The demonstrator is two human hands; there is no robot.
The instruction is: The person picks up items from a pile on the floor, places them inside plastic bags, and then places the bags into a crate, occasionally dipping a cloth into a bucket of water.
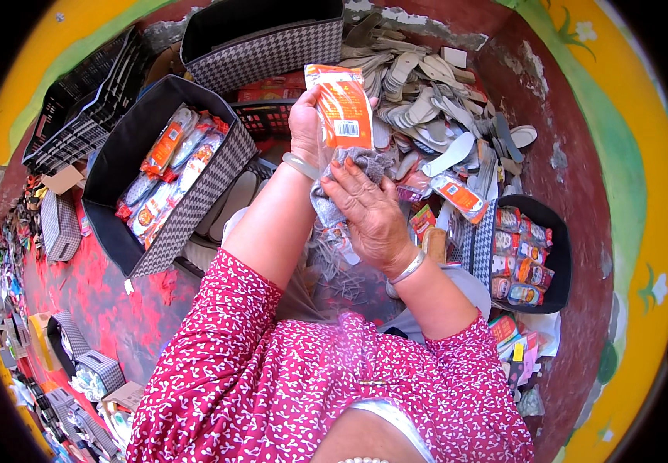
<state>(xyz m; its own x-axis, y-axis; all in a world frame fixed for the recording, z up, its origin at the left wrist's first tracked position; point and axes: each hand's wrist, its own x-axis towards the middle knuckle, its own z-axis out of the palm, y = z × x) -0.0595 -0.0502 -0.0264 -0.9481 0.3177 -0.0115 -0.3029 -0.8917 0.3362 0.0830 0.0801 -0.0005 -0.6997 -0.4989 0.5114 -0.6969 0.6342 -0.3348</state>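
Orange-fronted packet [347, 108]: one, clasped between left hand's [305, 123] fingers. Grey fabric [369, 160]: one, at packet's lower end, under right hand's [366, 212] lightly spread fingers; any pinch beneath, cannot tell. Risk: clear film could crease or split from uneven pressing.

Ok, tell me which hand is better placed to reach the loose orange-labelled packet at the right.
Probably the right hand: it is nearer to the loose packet and lies over grey fabric. The left hand is farther off, holding the other orange packet.
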